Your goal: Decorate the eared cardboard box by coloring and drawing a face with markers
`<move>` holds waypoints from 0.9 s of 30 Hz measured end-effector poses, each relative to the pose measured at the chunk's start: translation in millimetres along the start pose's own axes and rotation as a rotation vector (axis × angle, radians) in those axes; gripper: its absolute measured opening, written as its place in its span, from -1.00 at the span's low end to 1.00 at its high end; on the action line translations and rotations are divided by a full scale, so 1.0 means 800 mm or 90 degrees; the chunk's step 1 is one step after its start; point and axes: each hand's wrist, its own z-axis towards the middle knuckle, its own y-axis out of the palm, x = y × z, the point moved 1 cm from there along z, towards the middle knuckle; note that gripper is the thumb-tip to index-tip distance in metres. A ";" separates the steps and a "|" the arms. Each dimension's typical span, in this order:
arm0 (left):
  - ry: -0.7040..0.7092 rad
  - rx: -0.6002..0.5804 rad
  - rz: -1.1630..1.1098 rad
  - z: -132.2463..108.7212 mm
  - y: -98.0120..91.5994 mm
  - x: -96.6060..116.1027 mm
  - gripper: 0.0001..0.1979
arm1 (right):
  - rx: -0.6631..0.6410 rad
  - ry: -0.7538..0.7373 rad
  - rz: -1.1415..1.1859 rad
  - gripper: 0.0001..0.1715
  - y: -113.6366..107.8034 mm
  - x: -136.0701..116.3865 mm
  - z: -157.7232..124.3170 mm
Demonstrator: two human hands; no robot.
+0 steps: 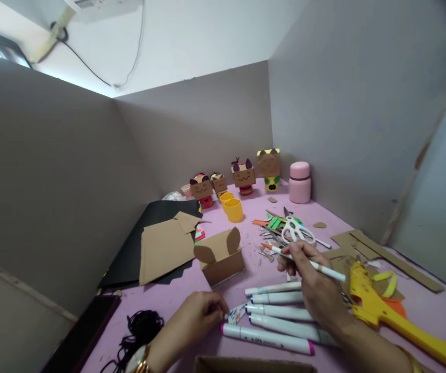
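My right hand (312, 277) is closed round a white marker (326, 270) with an orange tip, held level over the pink table (246, 228). My left hand (199, 316) pinches a small patterned scrap of paper (236, 313) against the table. Between the hands lie several white markers (277, 311) side by side. Just beyond them stands a brown cardboard box with two ear flaps (221, 256).
White scissors (295, 230) lie on coloured paper scraps. A yellow glue gun (386, 308) lies at the right. Brown card on black paper (161, 248) sits left. Cardboard figures (242, 176), yellow cups (233, 207) and a pink jar (300, 182) stand at the back. Black cord (141, 326) lies near left.
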 end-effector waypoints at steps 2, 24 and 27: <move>-0.005 -0.005 0.037 -0.002 -0.003 0.003 -0.69 | 0.011 0.003 0.000 -0.63 -0.001 0.000 0.001; 0.244 -0.233 0.215 0.064 0.006 0.119 0.07 | 0.194 -0.099 0.121 -0.70 -0.026 -0.023 0.038; 0.226 -0.184 0.176 0.061 -0.012 0.123 -0.30 | 0.214 -0.105 0.150 -0.70 -0.029 -0.025 0.042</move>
